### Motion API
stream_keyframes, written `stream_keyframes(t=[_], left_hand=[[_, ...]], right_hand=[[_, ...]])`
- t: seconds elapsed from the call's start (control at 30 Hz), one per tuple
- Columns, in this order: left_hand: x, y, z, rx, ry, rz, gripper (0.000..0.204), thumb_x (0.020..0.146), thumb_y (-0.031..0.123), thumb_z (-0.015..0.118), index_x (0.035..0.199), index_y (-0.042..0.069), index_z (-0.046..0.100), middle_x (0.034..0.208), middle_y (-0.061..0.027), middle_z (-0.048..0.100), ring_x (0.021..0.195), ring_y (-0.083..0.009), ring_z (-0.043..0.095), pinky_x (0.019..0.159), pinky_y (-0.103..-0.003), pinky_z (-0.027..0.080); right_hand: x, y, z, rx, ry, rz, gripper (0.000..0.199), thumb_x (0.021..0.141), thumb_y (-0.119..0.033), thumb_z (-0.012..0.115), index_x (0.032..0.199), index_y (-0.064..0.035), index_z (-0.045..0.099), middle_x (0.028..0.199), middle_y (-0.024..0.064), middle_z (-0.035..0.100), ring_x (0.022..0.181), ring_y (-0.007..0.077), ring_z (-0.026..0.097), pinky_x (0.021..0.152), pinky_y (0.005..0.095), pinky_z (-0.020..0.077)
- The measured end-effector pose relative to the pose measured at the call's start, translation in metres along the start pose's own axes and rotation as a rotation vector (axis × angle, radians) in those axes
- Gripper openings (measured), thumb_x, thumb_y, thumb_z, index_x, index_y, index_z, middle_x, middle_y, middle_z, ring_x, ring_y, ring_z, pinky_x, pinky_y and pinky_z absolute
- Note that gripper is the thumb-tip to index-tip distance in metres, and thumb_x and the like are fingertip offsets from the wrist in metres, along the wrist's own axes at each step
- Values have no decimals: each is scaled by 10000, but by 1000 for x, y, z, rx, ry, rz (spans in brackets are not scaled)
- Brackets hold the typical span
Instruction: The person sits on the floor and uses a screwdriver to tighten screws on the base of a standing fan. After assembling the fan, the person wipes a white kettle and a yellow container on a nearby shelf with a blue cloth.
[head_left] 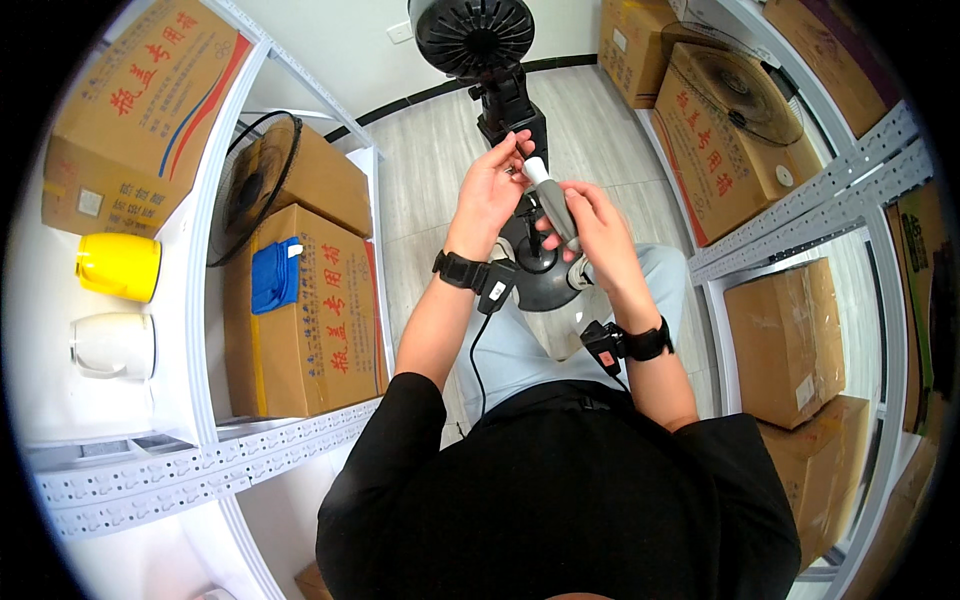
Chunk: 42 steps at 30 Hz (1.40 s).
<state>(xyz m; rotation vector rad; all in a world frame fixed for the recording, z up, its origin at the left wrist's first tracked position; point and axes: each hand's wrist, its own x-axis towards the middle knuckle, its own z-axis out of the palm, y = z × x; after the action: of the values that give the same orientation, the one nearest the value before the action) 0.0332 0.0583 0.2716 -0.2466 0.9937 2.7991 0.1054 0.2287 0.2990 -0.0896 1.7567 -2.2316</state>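
Observation:
In my right hand [604, 232] is a grey and white handheld tool [552, 205], shaped like an electric screwdriver; my fingers wrap round its grey body. Its white end points up and left, toward my left hand [488, 190]. The fingertips of that hand are pinched together close to the white end; whatever they hold is too small to make out. Just beyond both hands stands a black floor fan with a bare slotted motor head [476, 36], its guard and blades off. Its round dark base [550, 290] rests on the floor between my legs.
To the left, a white shelf rack holds cardboard boxes [315, 330], a black fan guard [255, 185], a blue folded cloth [276, 275], and yellow [120, 267] and white [115, 345] mugs. Another round guard [735, 85] leans on a box on the right rack [815, 165].

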Motion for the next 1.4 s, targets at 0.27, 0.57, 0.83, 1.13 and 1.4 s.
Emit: stream_keyframes(t=[0.27, 0.57, 0.83, 1.13, 1.4], left_hand=[[10, -1, -12, 7, -54, 6, 171, 904, 167, 629, 989, 20, 651, 882, -23, 617, 669, -59, 475, 606, -197, 387], [11, 3, -15, 12, -97, -12, 212, 884, 107, 641, 1077, 19, 627, 879, -23, 611, 754, -79, 526, 625, -231, 437], [10, 5, -10, -36, -55, -18, 189, 885, 122, 645, 1043, 17, 628, 875, -32, 610, 715, -81, 512, 632, -229, 430], [22, 7, -33, -40, -162, -48, 202, 904, 145, 627, 1049, 5, 623, 896, -49, 608, 723, -87, 519, 637, -238, 431], [0, 10, 2, 3, -36, -18, 166, 896, 127, 637, 997, -3, 627, 870, -43, 605, 682, -73, 499, 579, -203, 405]], right_hand=[[-3, 10, 8, -804, 262, -594, 406, 920, -290, 594, 1201, -11, 505, 921, 132, 651, 671, 140, 639, 517, 239, 485], [-6, 10, 7, -563, 207, -294, 494, 830, -291, 702, 1219, -41, 527, 1021, 140, 625, 701, 172, 615, 565, 286, 497], [-2, -6, 5, -15, 27, -44, 428, 896, -250, 599, 1237, -15, 492, 831, 137, 667, 653, 187, 646, 545, 276, 498], [-12, 5, 13, -1013, 366, -678, 456, 860, -261, 669, 1213, -29, 498, 1127, 165, 577, 727, 204, 661, 544, 271, 511], [0, 1, -2, 153, -46, 41, 395, 915, -264, 602, 1204, -11, 511, 1096, 165, 588, 762, 152, 641, 553, 250, 500]])
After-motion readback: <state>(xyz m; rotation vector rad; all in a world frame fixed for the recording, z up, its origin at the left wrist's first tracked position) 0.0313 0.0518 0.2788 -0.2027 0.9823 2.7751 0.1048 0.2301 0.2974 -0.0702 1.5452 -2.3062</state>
